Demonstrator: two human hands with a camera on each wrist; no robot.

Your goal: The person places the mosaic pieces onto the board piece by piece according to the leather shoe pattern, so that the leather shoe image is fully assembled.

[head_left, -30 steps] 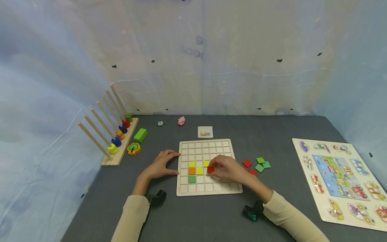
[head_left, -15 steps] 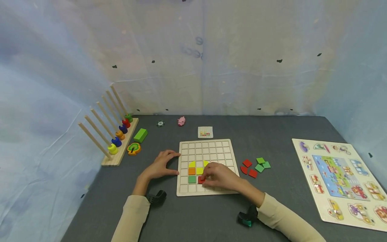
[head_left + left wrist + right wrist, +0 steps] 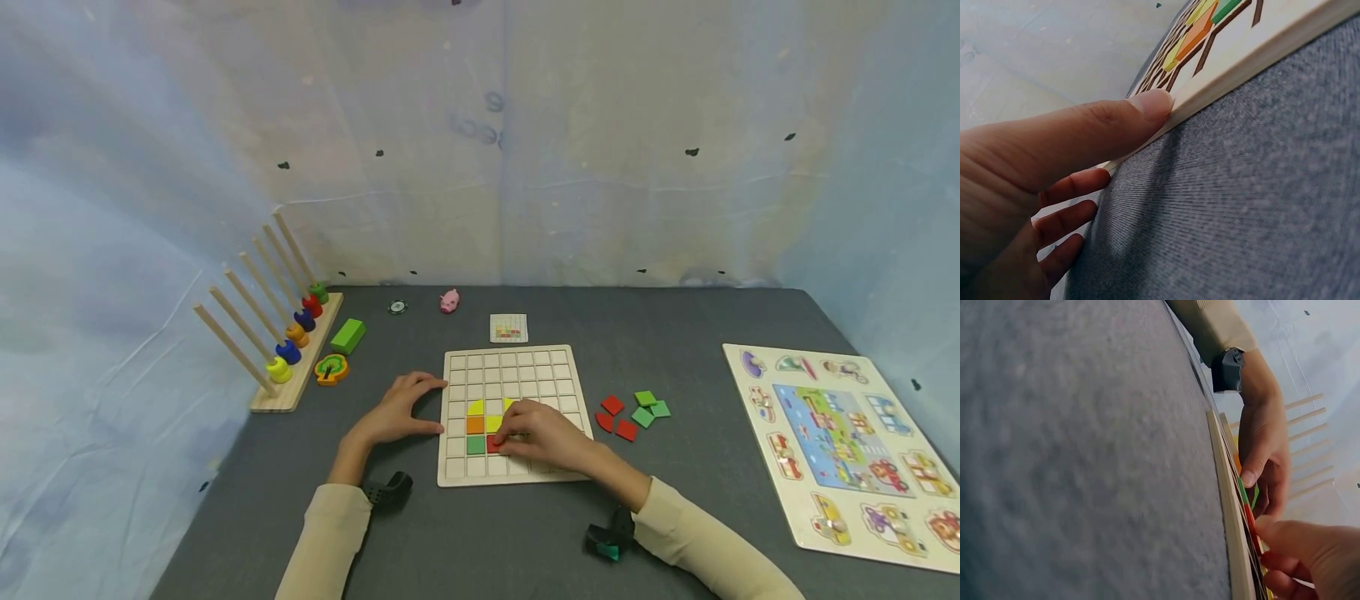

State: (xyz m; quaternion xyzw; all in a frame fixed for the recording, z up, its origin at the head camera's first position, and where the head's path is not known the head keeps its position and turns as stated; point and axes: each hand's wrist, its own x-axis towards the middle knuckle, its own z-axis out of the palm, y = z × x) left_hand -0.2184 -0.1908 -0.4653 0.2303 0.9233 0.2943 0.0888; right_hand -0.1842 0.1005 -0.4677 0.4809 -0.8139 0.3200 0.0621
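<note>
A wooden grid board (image 3: 540,364) lies flat, with yellow, orange and green square tiles in some cells. My left hand (image 3: 401,411) rests at its left side, thumb and fingertips touching the edge. In the left wrist view that thumb (image 3: 1110,125) presses on the board's rim. My right hand (image 3: 543,433) pinches a red tile (image 3: 492,445) at the cell just right of the green tile (image 3: 476,445). Fingers hide part of the red tile and some cells. In the right wrist view the red tile (image 3: 1251,522) sits at board level beneath the thumb.
Loose red tiles (image 3: 626,430) and green tiles (image 3: 643,417) lie right of the board. A small pattern card (image 3: 508,328) is behind it. A peg stand (image 3: 300,375), green block (image 3: 348,337) and tree piece (image 3: 332,369) stand left; a picture puzzle (image 3: 817,517) lies far right.
My right hand has moved left and nearer the body with the red tile, bringing it beside the green tile, then shifted it slightly further left. The left hand has stayed in place.
</note>
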